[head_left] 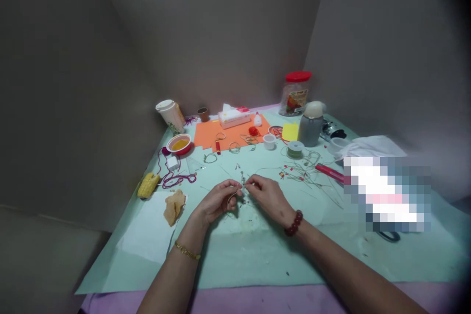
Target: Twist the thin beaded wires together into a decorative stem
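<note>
Both forearms reaching in; left hand (218, 199) and right hand (268, 195) pinching thin silvery wire piece (242, 184) between fingertips, light, bendy, best gripped near ends

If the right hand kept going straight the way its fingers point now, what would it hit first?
The right hand points left at the thin wire piece pinched between both hands, so it would likely meet the left hand fingertips; depth is unclear.

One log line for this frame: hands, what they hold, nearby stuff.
left hand: pinching thin wire | right hand: pinching same wire | near: corn cob, red-lidded jar, green sheet
</note>
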A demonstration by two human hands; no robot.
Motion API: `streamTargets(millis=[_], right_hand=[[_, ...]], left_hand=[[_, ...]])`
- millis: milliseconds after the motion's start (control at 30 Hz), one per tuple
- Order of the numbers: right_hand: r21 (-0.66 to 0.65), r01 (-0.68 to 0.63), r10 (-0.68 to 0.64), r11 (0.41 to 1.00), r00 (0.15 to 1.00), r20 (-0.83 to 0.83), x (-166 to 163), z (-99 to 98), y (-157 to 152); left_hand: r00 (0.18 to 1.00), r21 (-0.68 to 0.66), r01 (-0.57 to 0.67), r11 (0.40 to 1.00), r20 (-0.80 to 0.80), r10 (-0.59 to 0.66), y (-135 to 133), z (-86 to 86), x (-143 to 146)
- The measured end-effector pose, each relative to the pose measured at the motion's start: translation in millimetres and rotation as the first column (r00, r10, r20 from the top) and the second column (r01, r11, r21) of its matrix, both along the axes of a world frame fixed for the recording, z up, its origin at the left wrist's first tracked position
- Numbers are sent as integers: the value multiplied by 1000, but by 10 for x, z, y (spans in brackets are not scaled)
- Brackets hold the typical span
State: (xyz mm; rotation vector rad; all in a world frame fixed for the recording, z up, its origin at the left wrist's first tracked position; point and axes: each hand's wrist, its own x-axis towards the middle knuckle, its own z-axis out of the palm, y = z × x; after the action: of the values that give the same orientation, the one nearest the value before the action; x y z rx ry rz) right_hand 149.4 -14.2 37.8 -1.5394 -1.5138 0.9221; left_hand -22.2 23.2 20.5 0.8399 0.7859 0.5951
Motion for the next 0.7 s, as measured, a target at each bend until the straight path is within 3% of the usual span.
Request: streamTargets(millis=[233,533,700], right_hand=[[62,-91,70,994,956,286,-19,-16,142],[105,-191,144,976,926,349,-2,-109,167],[58,-238,221,969,951,218,6,-145,164]], left_hand=[[993,28,-40,999,-109,43,1,-3,20],[982,96,-19,995,-185,36,14,-73,39],[970,166,-37,985,-230,75,-16,-72,75]])
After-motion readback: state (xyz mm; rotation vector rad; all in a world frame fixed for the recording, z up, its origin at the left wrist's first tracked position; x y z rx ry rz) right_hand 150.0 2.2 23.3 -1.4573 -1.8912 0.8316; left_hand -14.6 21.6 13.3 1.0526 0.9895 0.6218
